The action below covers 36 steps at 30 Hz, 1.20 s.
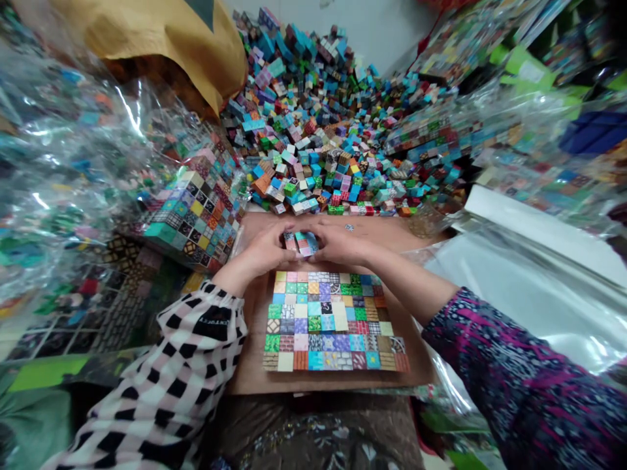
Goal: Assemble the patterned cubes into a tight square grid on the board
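Note:
Both my hands meet just beyond a flat grid of small patterned cubes (332, 321) laid out on a brown board (255, 365). My left hand (267, 251) and my right hand (337, 243) are curled round a small cluster of coloured cubes (301, 243), fingers closed on them from either side. The cluster sits right at the far edge of the grid. My left sleeve is black-and-white checked, my right sleeve dark with a pink pattern.
A big heap of loose coloured cubes (318, 117) fills the back. A wrapped block of cubes (196, 212) stands at the left among clear plastic bags (59, 170). Clear film and a white sheet (529, 261) lie at the right. A tan cloth (161, 39) hangs above.

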Available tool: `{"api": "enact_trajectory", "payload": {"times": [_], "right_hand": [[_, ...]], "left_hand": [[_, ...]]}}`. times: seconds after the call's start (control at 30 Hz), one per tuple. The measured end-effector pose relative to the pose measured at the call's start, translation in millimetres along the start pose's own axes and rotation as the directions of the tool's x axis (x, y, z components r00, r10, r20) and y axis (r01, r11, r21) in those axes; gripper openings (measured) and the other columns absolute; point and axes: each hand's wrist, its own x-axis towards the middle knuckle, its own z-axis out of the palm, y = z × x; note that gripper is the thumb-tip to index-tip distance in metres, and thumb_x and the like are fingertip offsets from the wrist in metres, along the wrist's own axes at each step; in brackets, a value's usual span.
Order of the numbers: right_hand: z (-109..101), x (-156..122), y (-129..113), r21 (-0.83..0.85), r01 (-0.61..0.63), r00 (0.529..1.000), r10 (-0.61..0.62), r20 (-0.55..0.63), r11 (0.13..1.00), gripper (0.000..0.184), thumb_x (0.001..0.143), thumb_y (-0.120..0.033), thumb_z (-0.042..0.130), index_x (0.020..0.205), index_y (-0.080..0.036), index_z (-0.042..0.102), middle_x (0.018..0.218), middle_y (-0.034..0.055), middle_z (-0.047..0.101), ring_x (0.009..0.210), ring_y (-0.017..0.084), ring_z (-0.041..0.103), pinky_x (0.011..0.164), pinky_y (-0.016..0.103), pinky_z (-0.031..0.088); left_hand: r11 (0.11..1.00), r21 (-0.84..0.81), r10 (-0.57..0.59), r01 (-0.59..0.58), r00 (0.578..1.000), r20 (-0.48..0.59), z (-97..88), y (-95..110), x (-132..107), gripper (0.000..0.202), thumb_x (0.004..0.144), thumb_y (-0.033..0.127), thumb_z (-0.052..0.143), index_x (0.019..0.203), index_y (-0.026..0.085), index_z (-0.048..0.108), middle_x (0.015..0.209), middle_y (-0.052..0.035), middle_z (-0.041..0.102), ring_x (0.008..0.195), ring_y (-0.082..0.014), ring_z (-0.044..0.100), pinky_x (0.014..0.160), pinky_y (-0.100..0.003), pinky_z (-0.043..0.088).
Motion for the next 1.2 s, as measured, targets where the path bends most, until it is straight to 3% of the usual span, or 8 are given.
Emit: {"api": "enact_trajectory", "payload": {"times": [0.1,0.2,0.33,0.47,0.63,0.77,0.87,1.2], "right_hand": [[2.8,2.0,-6.0,-0.019,-0.048,0.999,0.048,-0.019,0.999,0.07,0.073,-0.014,0.076,0.139,-0.013,0.054,0.135,0.016,0.061,0.124,0.029,0.056,0.105,0.041,0.045],[-0.4,-5.4,-12.4,-0.039,-0.1,0.995,0.1,-0.021,0.994,0.069,0.072,-0.009,0.073,0.138,-0.015,0.054,0.13,0.0154,0.062,0.117,0.03,0.059,0.1,0.042,0.048],[-17.3,-33.1,-16.5,-0.115,-0.081,0.996,0.076,-0.046,0.99,0.049,0.081,-0.013,0.064,0.129,-0.021,0.06,0.115,0.0112,0.066,0.106,0.028,0.061,0.09,0.039,0.049],[-32.6,-70.7,-22.5,-0.055,-0.039,0.998,0.041,0.05,0.998,0.045,0.089,-0.024,0.064,0.133,-0.021,0.06,0.105,0.0086,0.069,0.095,0.023,0.063,0.08,0.034,0.05],[-21.8,-110.4,-37.6,-0.012,0.014,0.991,-0.012,0.134,1.0,0.038,0.092,-0.033,0.064,0.128,-0.021,0.064,0.108,0.0099,0.067,0.095,0.023,0.064,0.083,0.036,0.052],[-2.9,-127.4,-46.2,-0.054,-0.003,0.99,0.011,0.139,0.999,0.041,0.094,-0.031,0.06,0.134,-0.02,0.06,0.113,0.012,0.063,0.098,0.025,0.063,0.086,0.038,0.052],[4.8,-132.4,-48.7,-0.061,-0.021,0.991,0.029,0.133,0.998,0.036,0.097,-0.03,0.055,0.13,-0.019,0.062,0.112,0.0127,0.062,0.099,0.026,0.063,0.086,0.039,0.052],[8.6,-135.3,-46.3,-0.07,0.003,0.995,0.004,0.097,0.998,0.032,0.098,-0.03,0.053,0.127,-0.021,0.064,0.108,0.0109,0.064,0.093,0.022,0.063,0.081,0.034,0.052]], "left_hand": [[0.999,-0.02,0.043,-0.043,0.999,0.032,2.5,3.6,-0.5,0.062,0.062,0.013,0.077,0.122,0.016,0.062,0.122,-0.0117,0.065,0.112,-0.0263,0.061,0.094,-0.041,0.05],[0.999,0.007,0.041,-0.042,0.999,0.029,1.4,7.3,-4.3,0.062,0.065,0.015,0.076,0.125,0.018,0.062,0.121,-0.0108,0.066,0.111,-0.0262,0.061,0.092,-0.042,0.051],[0.998,0.065,0.019,-0.015,0.998,-0.061,-5.4,16.3,-20.3,0.063,0.07,0.021,0.075,0.131,0.016,0.059,0.122,-0.0114,0.064,0.102,-0.0239,0.062,0.089,-0.042,0.052],[0.993,0.118,0.007,0.005,0.995,-0.104,-12.9,38.2,-46.3,0.043,0.079,0.028,0.069,0.121,0.018,0.067,0.11,-0.0069,0.065,0.094,-0.0209,0.063,0.087,-0.039,0.053],[0.987,0.16,-0.016,0.003,0.997,0.078,-16.1,68.8,-83.8,0.031,0.089,0.036,0.059,0.111,0.02,0.073,0.099,-0.0063,0.066,0.093,-0.0219,0.064,0.086,-0.039,0.053],[0.963,0.24,0.069,-0.124,0.972,0.226,-10.9,78.1,-108.7,0.042,0.084,0.043,0.067,0.121,0.025,0.069,0.123,-0.0087,0.061,0.121,-0.029,0.053,0.106,-0.049,0.042],[0.939,0.319,0.023,-0.131,0.947,0.32,-4.7,79.1,-119.4,0.055,0.078,0.048,0.072,0.127,0.026,0.066,0.131,-0.0104,0.057,0.127,-0.0331,0.046,0.109,-0.054,0.038],[0.927,0.359,-0.018,-0.111,0.941,0.338,-0.6,75.0,-121.0,0.05,0.079,0.051,0.072,0.121,0.025,0.067,0.141,-0.0113,0.049,0.132,-0.0351,0.04,0.111,-0.056,0.036]]}}
